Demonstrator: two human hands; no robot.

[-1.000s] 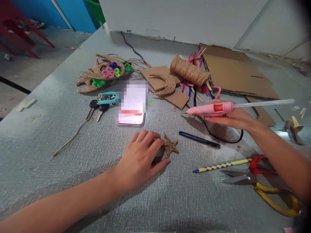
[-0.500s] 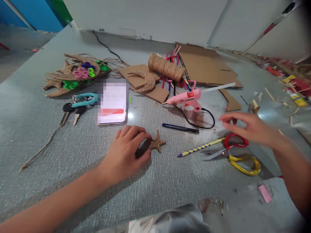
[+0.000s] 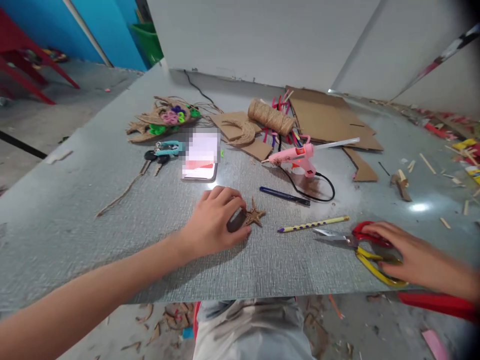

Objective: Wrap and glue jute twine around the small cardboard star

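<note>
My left hand point(image 3: 215, 220) rests on the table with thumb and fingers curled at the left tip of a small brown twine star point(image 3: 255, 215). Between thumb and fingers shows a dark patch that I cannot make out. On the right, my right hand point(image 3: 408, 252) is on the scissors point(image 3: 350, 241), fingers at the red loop and thumb by the yellow one. The scissors lie with blades pointing left. Left of them are a yellow pencil point(image 3: 315, 224) with purple dots and a dark blue cutter knife point(image 3: 285, 195).
Behind lie a pink glue gun point(image 3: 292, 156) with its black cord, a twine spool point(image 3: 270, 116), cardboard point(image 3: 330, 115) and a twine-wrapped crescent point(image 3: 243, 134). A phone point(image 3: 202, 157), keys point(image 3: 152, 156) and a twine piece with coloured flowers point(image 3: 144, 122) lie left. Wood scraps lie right.
My right hand has come down from above the scissors onto their handles. My left hand stays at the star. The view has shifted, now showing the table's front edge and my lap.
</note>
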